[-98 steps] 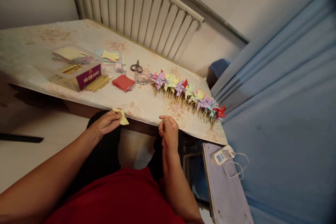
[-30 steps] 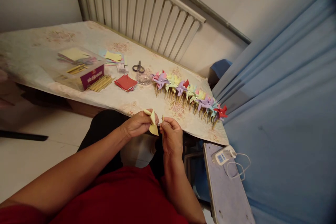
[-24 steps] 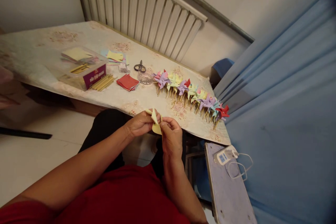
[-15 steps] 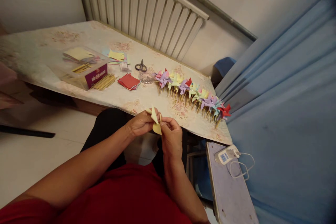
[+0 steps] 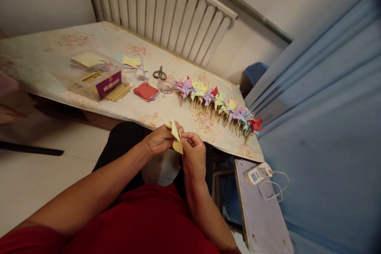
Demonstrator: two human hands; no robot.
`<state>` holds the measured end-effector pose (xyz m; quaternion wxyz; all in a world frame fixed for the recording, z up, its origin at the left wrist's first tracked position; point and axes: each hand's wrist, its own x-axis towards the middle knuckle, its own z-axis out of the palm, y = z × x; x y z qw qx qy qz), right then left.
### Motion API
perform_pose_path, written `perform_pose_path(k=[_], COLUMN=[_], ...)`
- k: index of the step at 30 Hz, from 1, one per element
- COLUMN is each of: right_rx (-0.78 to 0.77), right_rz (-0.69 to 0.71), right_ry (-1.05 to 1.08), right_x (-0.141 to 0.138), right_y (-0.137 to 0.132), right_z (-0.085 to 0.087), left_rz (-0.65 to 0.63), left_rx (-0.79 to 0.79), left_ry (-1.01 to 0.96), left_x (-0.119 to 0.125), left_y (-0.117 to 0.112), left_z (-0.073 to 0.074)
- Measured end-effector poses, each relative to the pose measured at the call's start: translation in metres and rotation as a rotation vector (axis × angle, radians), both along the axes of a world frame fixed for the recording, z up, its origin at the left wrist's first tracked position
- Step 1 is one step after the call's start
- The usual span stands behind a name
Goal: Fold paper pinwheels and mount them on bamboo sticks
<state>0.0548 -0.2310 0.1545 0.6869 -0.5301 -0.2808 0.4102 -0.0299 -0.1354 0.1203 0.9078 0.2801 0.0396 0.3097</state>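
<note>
Just off the table's front edge, my left hand is closed on a pale yellow paper pinwheel, its folded blades sticking up and down past the fingers. Close against it, my right hand pinches a thin wooden stick at the pinwheel's middle; only the short tip shows and the rest is hidden by the fingers. On the table beyond stands a row of finished-looking paper pinwheels on sticks, in purple, yellow, green, blue and red.
A clear plastic box with paper and sticks sits left, beside a bundle of wooden sticks. Red paper squares, yellow cut paper, scissors and a clear dish lie nearby. A bench holds a white plug-in device.
The stick's tip has shifted slightly left, nearer the pinwheel's middle, with my right hand. My left hand keeps its hold. The whole view has shifted slightly.
</note>
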Motion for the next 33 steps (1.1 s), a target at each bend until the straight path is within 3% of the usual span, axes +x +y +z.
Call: perform_pose_path(k=[33], right_rx=[-0.025], right_rz=[-0.018], right_ry=[-0.016], right_x=[-0.0014], right_y=[0.0004], right_z=[0.0027], left_rz=[0.011], left_rx=[0.016], left_ry=[0.000], left_x=[-0.0005], left_y=[-0.0015], left_z=[0.0006])
